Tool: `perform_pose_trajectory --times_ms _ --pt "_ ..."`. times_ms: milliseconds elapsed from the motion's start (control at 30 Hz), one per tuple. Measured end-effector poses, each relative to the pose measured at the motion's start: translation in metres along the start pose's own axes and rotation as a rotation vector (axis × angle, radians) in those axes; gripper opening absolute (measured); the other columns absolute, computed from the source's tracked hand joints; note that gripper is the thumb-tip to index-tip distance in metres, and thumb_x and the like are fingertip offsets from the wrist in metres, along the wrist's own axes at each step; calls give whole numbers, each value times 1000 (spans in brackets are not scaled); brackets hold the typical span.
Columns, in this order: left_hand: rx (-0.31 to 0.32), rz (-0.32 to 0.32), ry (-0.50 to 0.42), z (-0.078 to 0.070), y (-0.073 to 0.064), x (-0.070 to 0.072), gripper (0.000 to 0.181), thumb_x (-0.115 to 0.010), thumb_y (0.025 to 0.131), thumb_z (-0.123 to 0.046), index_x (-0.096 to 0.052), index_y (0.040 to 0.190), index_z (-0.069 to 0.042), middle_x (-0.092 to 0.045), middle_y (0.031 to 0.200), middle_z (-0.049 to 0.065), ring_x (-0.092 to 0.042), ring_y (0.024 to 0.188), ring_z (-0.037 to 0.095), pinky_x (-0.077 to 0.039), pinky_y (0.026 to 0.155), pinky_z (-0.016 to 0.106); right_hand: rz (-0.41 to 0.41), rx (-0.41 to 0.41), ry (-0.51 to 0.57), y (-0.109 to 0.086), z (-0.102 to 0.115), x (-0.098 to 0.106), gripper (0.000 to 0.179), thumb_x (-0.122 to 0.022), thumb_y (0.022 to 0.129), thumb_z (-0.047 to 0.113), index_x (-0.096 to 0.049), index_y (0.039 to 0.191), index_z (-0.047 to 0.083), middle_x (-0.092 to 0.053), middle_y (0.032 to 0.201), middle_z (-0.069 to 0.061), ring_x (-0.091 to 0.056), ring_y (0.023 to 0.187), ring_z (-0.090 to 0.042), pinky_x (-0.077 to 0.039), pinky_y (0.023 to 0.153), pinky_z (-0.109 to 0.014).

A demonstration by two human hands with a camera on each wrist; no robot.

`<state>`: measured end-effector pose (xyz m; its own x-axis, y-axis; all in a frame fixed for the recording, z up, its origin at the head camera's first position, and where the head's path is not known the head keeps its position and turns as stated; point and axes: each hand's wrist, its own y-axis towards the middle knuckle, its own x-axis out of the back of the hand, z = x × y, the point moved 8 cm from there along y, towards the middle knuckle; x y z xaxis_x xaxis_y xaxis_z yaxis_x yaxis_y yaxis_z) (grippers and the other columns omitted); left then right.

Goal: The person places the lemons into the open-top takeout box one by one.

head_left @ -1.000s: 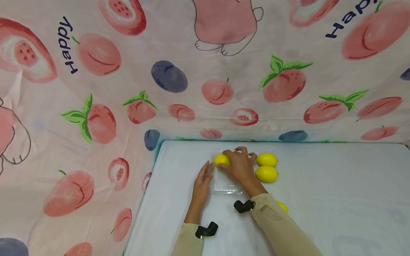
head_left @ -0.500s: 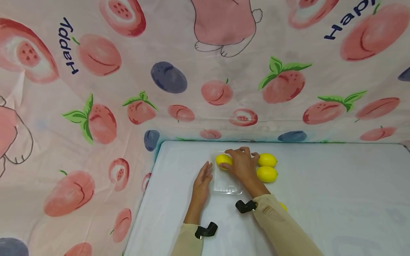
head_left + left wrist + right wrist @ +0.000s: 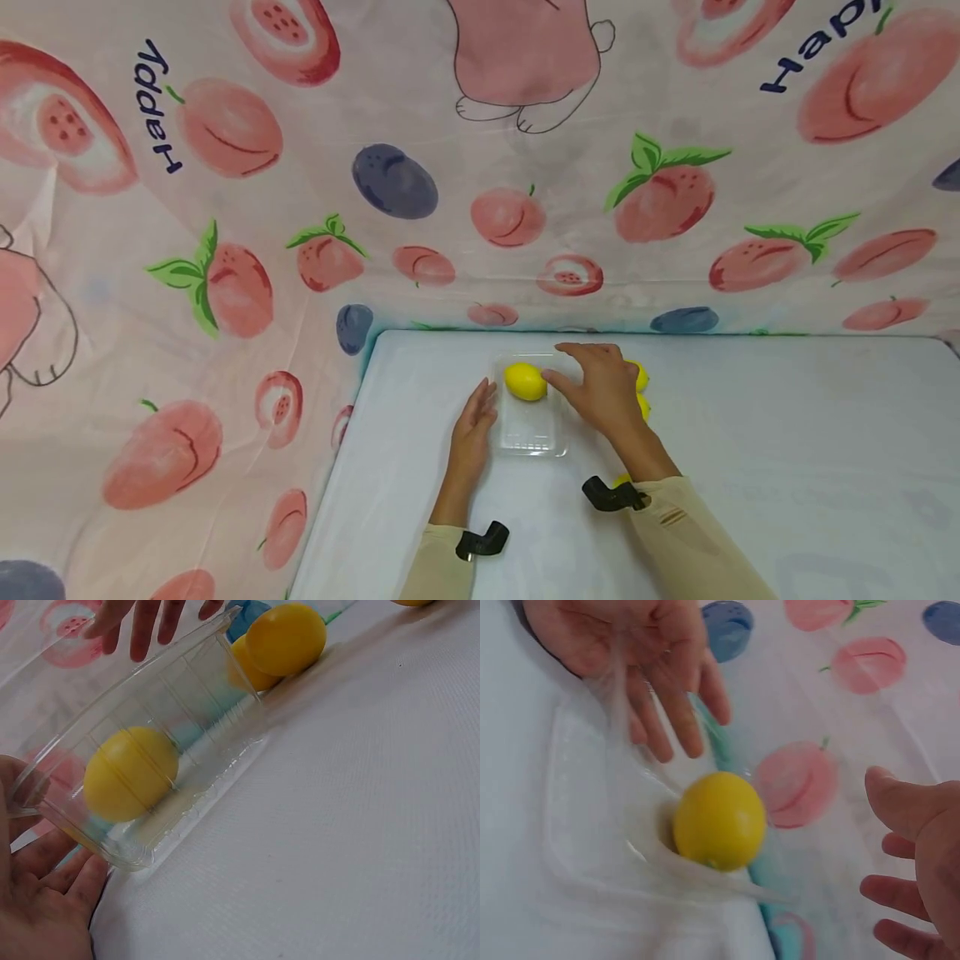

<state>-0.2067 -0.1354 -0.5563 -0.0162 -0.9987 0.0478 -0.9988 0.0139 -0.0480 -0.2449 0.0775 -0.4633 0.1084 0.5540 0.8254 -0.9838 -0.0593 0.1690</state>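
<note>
A yellow lemon (image 3: 525, 382) lies in the far part of a clear plastic box (image 3: 528, 454); it shows through the wall in the left wrist view. My left hand (image 3: 472, 433) rests against the left side of the box, fingers mostly straight, the thumb (image 3: 19, 787) by the rim. Above the right side of the box, my right hand (image 3: 600, 387) is spread with nothing in it, its thumb tip near the lemon. In the right wrist view, the right hand's fingers (image 3: 896, 896) stand apart from the lemon (image 3: 720, 821).
Two more lemons (image 3: 642, 379) sit right of the box, partly behind my right hand. Another lemon (image 3: 622, 480) peeks out by the right wrist's black camera mount (image 3: 611, 494). A fruit-print cloth (image 3: 495, 167) hangs behind and left of the white table (image 3: 787, 433).
My right hand has let go of the lemon in the box and moved right, its fingers spreading. The lemon now sits alone there. My left hand has stayed in place.
</note>
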Motion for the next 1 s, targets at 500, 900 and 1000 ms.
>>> perform_pose_trajectory --times_ms 500,900,1000 --pt "-23 -13 3 10 2 2 54 -49 104 -8 -41 157 -14 -50 156 9 -47 144 32 -32 123 52 123 45 125 -30 -35 58 45 -64 98 47 -67 132 16 -74 119 -8 -66 109 -31 -55 90 -53" --pt "-30 -7 14 11 3 2 54 -47 104 -6 -41 157 -14 -50 156 10 -47 145 31 -33 123 50 333 13 190 -77 -80 47 49 -70 93 48 -68 130 17 -71 126 -2 -63 111 -26 -54 88 -43" --pt "-29 -9 13 11 3 2 54 -47 104 -7 -41 157 -15 -50 156 10 -46 145 31 -32 123 50 363 -9 215 -85 -89 40 47 -71 93 48 -68 130 18 -71 126 -1 -62 112 -24 -54 89 -42"
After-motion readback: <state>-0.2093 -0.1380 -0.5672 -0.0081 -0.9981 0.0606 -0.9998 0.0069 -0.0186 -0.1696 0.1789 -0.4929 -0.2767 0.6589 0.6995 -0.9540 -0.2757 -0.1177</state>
